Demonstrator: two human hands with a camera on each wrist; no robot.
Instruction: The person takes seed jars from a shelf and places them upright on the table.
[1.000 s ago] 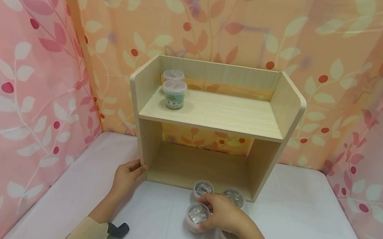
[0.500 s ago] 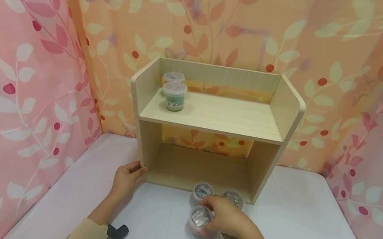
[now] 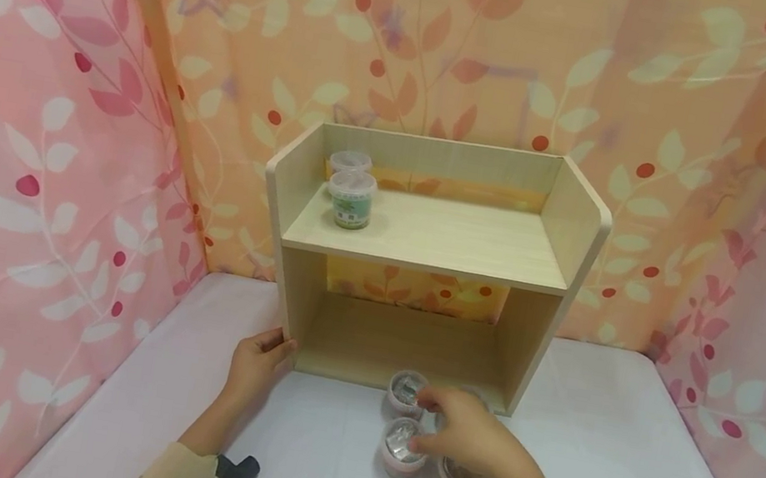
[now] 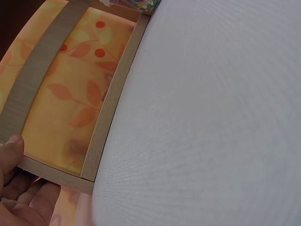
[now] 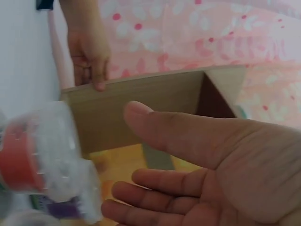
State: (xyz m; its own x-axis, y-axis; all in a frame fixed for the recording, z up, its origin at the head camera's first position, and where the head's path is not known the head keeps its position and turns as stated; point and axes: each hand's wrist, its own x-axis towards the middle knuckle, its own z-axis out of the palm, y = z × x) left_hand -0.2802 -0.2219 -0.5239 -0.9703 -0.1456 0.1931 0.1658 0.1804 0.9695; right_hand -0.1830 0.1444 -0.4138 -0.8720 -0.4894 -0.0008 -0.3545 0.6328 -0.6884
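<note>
A two-tier wooden shelf [image 3: 424,267] stands at the back of the table. My left hand [image 3: 258,360] grips the front edge of its left side panel near the bottom, thumb inside and fingers outside in the left wrist view. Several small clear-lidded plastic tubs are grouped before its lower right front. My right hand [image 3: 472,436] is over this group, thumb and fingers apart, holding nothing in the right wrist view. The front left tub [image 3: 402,454] lies just below the thumb, and the back left tub [image 3: 405,392] is by the fingertips. The hand partly hides the right-hand tubs.
Two similar tubs, the nearer with a green label [image 3: 352,204], stand one behind the other at the upper tier's left end. White cloth [image 3: 315,464] covers the table. Patterned curtains [image 3: 460,49] enclose the back and both sides.
The front left tub shifted slightly right in my right hand, which then let go, lifted and spread its fingers. My left hand keeps its grip on the shelf.
</note>
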